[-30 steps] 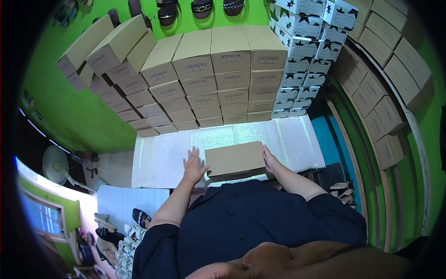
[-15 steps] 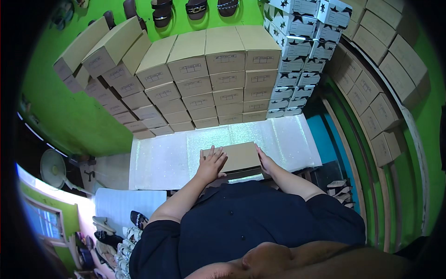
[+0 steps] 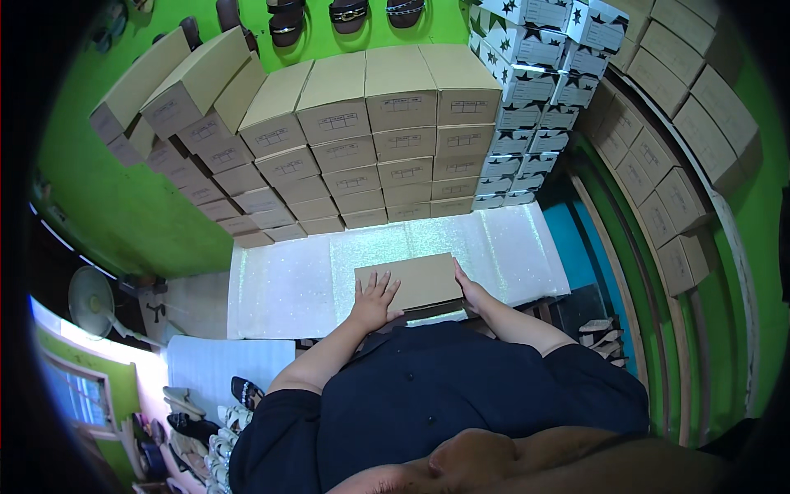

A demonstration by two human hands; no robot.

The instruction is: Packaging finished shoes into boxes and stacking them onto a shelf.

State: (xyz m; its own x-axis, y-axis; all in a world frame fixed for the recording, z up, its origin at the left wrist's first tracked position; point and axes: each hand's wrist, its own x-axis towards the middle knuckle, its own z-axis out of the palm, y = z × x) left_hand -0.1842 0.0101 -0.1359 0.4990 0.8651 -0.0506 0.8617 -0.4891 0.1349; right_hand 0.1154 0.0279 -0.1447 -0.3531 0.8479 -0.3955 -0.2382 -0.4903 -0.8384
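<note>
A closed brown cardboard box (image 3: 420, 277) lies on the glittery white tabletop (image 3: 284, 284), close in front of my body. My left hand (image 3: 375, 300) rests on the box's left part, its fingers stretched out and spread over the top. At the right end of the box, my right hand (image 3: 471, 288) lies along the short side with straight fingers. The near side of the box is in dark shadow, so its lower edge is hard to make out.
Stacked brown boxes (image 3: 401, 111) line the table's far side, with white star-patterned boxes (image 3: 527, 82) at their right. More boxes fill a rack (image 3: 658, 177) on the right. Sandals (image 3: 349, 15) hang on the green wall. At left are a fan (image 3: 90, 300) and several shoes (image 3: 193, 424).
My left hand has slid slightly toward me on the box top, and its fingers are spread wider. The box and my right hand have shifted only a little.
</note>
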